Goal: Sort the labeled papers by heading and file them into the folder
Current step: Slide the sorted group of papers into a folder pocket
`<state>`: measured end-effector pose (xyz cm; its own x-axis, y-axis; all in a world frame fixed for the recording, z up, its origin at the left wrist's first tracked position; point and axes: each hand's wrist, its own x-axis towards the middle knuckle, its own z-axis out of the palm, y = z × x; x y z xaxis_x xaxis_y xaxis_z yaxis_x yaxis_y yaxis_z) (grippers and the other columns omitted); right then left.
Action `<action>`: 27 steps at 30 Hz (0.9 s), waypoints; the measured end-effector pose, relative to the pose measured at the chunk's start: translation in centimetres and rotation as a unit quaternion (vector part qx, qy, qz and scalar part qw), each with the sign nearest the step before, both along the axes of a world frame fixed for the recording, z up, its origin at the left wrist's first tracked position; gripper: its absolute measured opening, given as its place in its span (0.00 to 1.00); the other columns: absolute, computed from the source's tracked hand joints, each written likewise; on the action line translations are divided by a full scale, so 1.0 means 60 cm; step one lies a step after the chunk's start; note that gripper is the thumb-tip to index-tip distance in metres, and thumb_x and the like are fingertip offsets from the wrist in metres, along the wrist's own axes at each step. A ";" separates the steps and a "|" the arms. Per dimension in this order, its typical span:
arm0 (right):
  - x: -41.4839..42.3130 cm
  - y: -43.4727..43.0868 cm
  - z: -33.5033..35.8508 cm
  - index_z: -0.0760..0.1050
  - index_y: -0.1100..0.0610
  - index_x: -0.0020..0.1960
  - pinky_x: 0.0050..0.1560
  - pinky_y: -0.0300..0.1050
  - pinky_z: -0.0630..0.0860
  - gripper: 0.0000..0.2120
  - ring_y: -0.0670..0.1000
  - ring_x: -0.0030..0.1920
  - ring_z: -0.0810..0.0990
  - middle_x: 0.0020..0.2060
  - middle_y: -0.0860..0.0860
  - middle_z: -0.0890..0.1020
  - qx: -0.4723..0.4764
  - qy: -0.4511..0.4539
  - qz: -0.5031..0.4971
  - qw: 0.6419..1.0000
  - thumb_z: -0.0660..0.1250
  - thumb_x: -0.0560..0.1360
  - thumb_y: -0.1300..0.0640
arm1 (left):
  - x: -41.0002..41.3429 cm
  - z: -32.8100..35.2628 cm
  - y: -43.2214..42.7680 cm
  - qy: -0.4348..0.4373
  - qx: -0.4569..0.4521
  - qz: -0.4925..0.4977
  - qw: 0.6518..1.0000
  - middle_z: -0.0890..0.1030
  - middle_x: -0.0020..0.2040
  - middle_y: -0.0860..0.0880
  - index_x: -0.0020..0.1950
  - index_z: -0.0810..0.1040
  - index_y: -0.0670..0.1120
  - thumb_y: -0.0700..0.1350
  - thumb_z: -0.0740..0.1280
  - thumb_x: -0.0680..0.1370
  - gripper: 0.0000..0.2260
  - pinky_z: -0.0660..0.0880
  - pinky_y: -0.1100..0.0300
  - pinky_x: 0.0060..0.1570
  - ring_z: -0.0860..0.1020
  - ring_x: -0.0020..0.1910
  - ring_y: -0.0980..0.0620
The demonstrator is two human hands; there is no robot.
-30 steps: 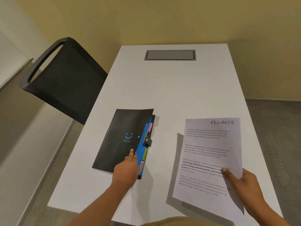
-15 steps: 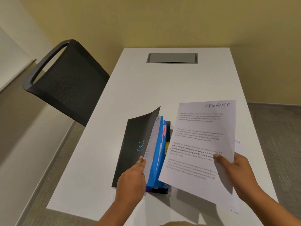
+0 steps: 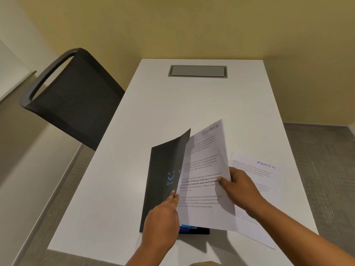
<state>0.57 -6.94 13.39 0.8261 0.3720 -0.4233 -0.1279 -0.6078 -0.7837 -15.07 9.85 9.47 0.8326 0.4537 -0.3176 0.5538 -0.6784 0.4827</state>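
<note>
near the front edge of the white table [image 3: 192, 104], a black folder [image 3: 163, 169] lies with its front cover lifted and curling up toward the right. its cover carries a small blue smile mark. the left hand [image 3: 163, 217] pinches the lower right edge of that cover, thumb on top, holding it raised. the right hand [image 3: 240, 187] grips a printed sheet headed finance [image 3: 205, 169] by its right edge — thumb pressed on the face of the page, the other fingers hidden behind it. the sheet slants over the opened folder, its left edge tucked behind the lifted cover, so how far inside it sits cannot be told. blue dividers [image 3: 185, 226] and a dark back edge of the folder peek out below the sheet's bottom edge. just right of the folder, a second sheet headed admin [image 3: 267, 175] lies flat on the table, partly under the right forearm. at the far end of the table sits a grey cable hatch [image 3: 197, 71] — and a black mesh chair [image 3: 76, 98] stands at the table's left side.
</note>
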 end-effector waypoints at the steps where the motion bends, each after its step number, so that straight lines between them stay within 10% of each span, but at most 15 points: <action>1: -0.002 0.007 0.001 0.76 0.52 0.62 0.37 0.35 0.75 0.11 0.45 0.46 0.82 0.53 0.47 0.83 -0.005 0.009 0.023 1.000 0.61 0.81 0.56 | 0.000 0.003 -0.002 -0.003 -0.002 0.000 1.000 0.72 0.70 0.60 0.78 0.56 0.60 0.51 0.61 0.81 0.26 0.77 0.65 0.58 0.76 0.59 0.57; 12: -0.034 0.071 -0.022 0.64 0.51 0.68 0.43 0.41 0.83 0.20 0.51 0.46 0.84 0.49 0.50 0.81 -0.027 0.128 0.043 0.991 0.66 0.79 0.59 | 0.005 0.029 -0.032 0.030 -0.022 -0.003 0.999 0.69 0.71 0.57 0.79 0.52 0.57 0.49 0.63 0.81 0.30 0.73 0.62 0.62 0.74 0.63 0.53; 27: -0.103 0.082 -0.046 0.65 0.47 0.57 0.36 0.29 0.74 0.19 0.45 0.41 0.80 0.41 0.47 0.79 -0.071 -0.032 -0.008 0.997 0.71 0.75 0.58 | 0.019 0.035 -0.033 -0.028 -0.045 0.012 0.999 0.67 0.73 0.57 0.79 0.56 0.55 0.50 0.60 0.82 0.26 0.76 0.63 0.59 0.75 0.63 0.55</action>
